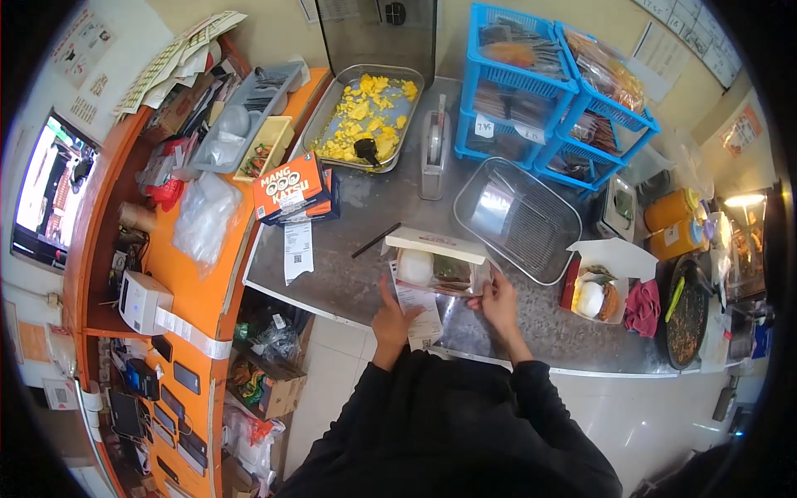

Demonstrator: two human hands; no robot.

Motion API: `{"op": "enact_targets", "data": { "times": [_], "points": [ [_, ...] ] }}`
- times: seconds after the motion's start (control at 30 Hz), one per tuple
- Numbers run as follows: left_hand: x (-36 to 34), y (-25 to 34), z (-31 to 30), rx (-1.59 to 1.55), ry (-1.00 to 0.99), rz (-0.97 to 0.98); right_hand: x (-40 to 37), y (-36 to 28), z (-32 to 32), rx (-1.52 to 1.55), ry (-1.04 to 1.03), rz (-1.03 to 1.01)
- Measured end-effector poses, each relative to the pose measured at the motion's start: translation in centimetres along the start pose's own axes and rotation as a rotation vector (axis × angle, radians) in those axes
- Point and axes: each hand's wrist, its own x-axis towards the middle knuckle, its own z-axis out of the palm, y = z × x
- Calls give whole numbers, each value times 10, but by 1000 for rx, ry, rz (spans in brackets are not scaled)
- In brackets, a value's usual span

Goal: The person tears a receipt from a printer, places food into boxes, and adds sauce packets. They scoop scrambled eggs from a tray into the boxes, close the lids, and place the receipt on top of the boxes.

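Observation:
Near the counter's front edge lies an open food box (440,270) with white rice and something green inside, its lid raised at the back. My right hand (498,305) pinches the box's right end. At its lower left is my left hand (390,322), index finger stretched out and thumb apart, beside a white receipt (421,307) that lies partly under the box. A dark pen (376,240) rests left of the box. Another open box (595,290) with rice and a brown piece stands to the right, touching a maroon cloth (643,308).
A tray of yellow pieces (362,120) stands at the back left, near orange boxes (295,189). An empty wire-rack tray (519,218) lies behind the food box. Blue baskets (510,83) are stacked at the back. A dark round pan (687,311) stands far right.

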Motion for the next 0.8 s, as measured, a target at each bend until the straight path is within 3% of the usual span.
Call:
{"op": "enact_targets", "data": {
  "times": [0.17, 0.27, 0.33, 0.43, 0.53, 0.63, 0.73, 0.8],
  "points": [
    [1, -7, -20, -147, 176, 74, 0, -11, -13, -257, -49, -75],
    [12, -16, -46, -352, 322, 208, -14, -13, -45, -713, 15, -252],
    [29, -12, -64, -452, 422, 379, -19, -47, -43, -569, 158, -305],
    [41, 29, -85, -844, 120, 371, -2, -67, -19, -446, 246, -413],
    [58, 24, -79, -381, -28, 632, 7, -46, -9, -423, 145, -412],
    [6, 56, -85, -122, 434, 738, -6, -35, 0, -388, 152, -315],
    [6, 13, -20, 38, 789, 1077, -5, -32, 2, -358, 188, -333],
    [8, 19, 5, 8, 864, 964, 1, -32, 0, -293, 177, -260]
  ]
}}
